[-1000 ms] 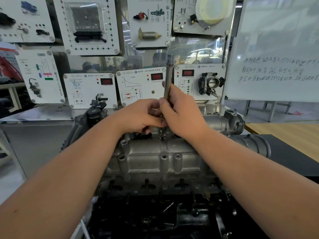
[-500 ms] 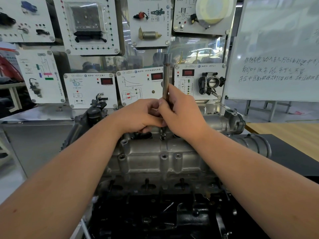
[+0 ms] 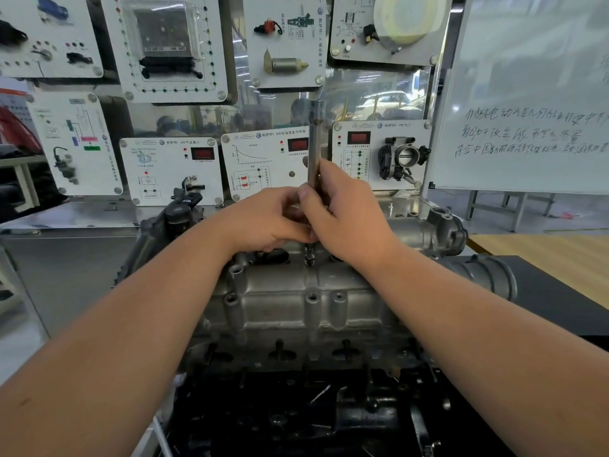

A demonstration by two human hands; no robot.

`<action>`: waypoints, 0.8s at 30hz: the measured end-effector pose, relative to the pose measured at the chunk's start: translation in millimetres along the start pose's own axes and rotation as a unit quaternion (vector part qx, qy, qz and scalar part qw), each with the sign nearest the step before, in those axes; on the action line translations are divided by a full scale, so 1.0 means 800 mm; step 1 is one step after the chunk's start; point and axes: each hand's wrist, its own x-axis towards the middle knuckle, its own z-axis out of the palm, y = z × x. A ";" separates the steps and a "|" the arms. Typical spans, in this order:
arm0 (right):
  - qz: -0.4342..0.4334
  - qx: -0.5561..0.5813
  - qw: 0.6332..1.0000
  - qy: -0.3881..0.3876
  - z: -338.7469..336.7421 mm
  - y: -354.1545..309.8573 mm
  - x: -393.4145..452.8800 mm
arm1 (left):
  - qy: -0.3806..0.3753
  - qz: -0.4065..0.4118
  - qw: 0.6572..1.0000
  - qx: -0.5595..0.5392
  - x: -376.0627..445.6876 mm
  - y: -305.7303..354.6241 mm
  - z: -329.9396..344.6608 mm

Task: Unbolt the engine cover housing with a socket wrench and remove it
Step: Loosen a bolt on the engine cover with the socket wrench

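The long steel socket wrench, upright on a bolt of the grey cast-metal engine cover housing, is gripped by the right hand and left hand; the housing (probably heavy and rigid) is best taken by its ends.

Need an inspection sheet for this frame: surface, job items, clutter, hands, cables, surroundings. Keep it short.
Surface: black bench under the engine; wooden tabletop at right.
Job's things: grey metal cover still seated on the engine; wrench stands upright, its tip on a bolt at the cover's far edge.
Clutter: nothing seen.
Hands: left hand curled round the wrench's lower shaft; right hand gripping the shaft just above it.
Cables: nothing seen on the bench.
Surroundings: white training panels behind the engine, one with a throttle body; whiteboard with handwriting at right.
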 end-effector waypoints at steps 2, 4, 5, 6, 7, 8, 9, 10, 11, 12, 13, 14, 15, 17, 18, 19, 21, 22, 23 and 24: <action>-0.015 -0.003 1.000 0.008 0.000 -0.002 0.000 | 0.005 0.000 1.000 0.008 0.000 0.001 0.000; -0.008 0.013 1.000 0.012 -0.001 -0.002 0.000 | 0.011 -0.001 1.000 0.007 0.000 0.001 0.001; -0.005 0.019 1.000 0.009 -0.002 -0.002 0.000 | 0.013 0.001 1.000 0.007 0.001 0.000 0.001; -0.005 0.020 1.000 0.004 -0.002 -0.002 0.000 | 0.015 0.001 1.000 0.006 0.001 -0.001 0.001; -0.008 0.018 1.000 -0.002 -0.002 -0.002 0.000 | 0.018 -0.003 1.000 0.003 0.002 -0.002 0.000; -0.009 0.017 1.000 -0.008 -0.002 -0.002 0.000 | 0.022 -0.011 1.000 0.000 0.002 -0.002 0.000; -0.007 0.016 1.000 -0.013 -0.001 -0.002 0.000 | 0.023 -0.017 1.000 -0.004 0.002 -0.003 0.000; -0.003 0.016 1.000 -0.017 -0.002 -0.001 0.000 | 0.020 -0.018 1.000 -0.009 0.002 -0.002 0.000; 0.000 0.019 1.000 -0.020 -0.002 0.000 0.000 | 0.013 -0.014 1.000 -0.013 0.002 -0.002 0.000; 0.000 0.024 1.000 -0.020 -0.002 0.000 0.000 | 0.008 -0.009 1.000 -0.012 0.001 -0.001 0.000; -0.006 0.029 0.999 -0.019 -0.002 0.001 0.000 | 0.006 -0.006 1.000 -0.006 0.001 -0.001 0.000; -0.014 0.031 0.999 -0.015 -0.002 0.000 0.000 | 0.003 -0.004 1.000 0.001 0.001 0.000 0.000; -0.020 0.028 0.999 -0.010 -0.002 -0.001 -0.001 | -0.002 0.000 1.000 0.004 0.001 0.001 -0.001; -0.027 0.020 0.999 0.002 -0.001 0.000 -0.001 | -0.005 0.008 1.000 0.002 0.002 0.001 -0.001; -0.029 0.016 0.999 0.007 -0.001 0.000 -0.001 | 0.000 0.010 1.000 0.004 0.002 0.000 0.000; -0.028 0.011 1.000 0.007 0.000 0.000 -0.001 | 0.004 0.011 1.000 0.008 0.002 -0.001 0.000; -0.020 -0.004 1.000 -0.001 0.001 0.002 0.000 | 0.009 0.002 1.000 0.001 0.003 -0.002 0.000; -0.014 -0.007 1.000 -0.002 0.001 0.003 0.000 | 0.009 -0.004 1.000 -0.007 0.002 -0.002 0.000; -0.007 -0.006 1.000 -0.002 0.001 0.003 0.000 | 0.005 -0.006 1.000 -0.011 0.002 -0.003 -0.001; 0.000 -0.001 1.000 -0.001 0.001 0.003 0.001 | -0.001 -0.003 1.000 -0.011 0.002 -0.003 -0.001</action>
